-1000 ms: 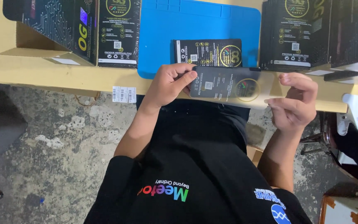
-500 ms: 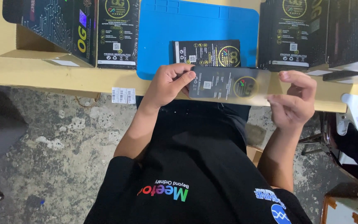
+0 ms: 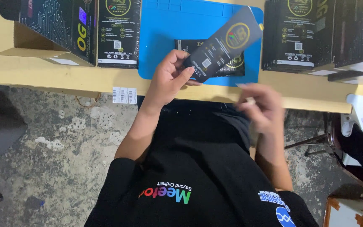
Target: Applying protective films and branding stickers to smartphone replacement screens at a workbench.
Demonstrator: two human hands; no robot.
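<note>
My left hand (image 3: 169, 79) is shut on the lower end of a long flat black package (image 3: 225, 42) with a gold round emblem. The package is tilted up to the right over the blue mat (image 3: 164, 38). A second black package (image 3: 234, 67) of the same kind lies flat on the mat, partly hidden under the held one. My right hand (image 3: 262, 106) is blurred. It hovers at the table's near edge, off the package, with its fingers loosely apart.
The wooden table (image 3: 64, 80) carries an open printed carton (image 3: 51, 29) and a black box (image 3: 118, 33) at the left. More black boxes (image 3: 295, 33) stand at the right. Small white label stickers (image 3: 124, 95) hang on the table edge. A white stand (image 3: 356, 113) is at the far right.
My right hand has let go of the package's right end and dropped down to the left. My left hand has swung the package from level to tilted, up over the mat.
</note>
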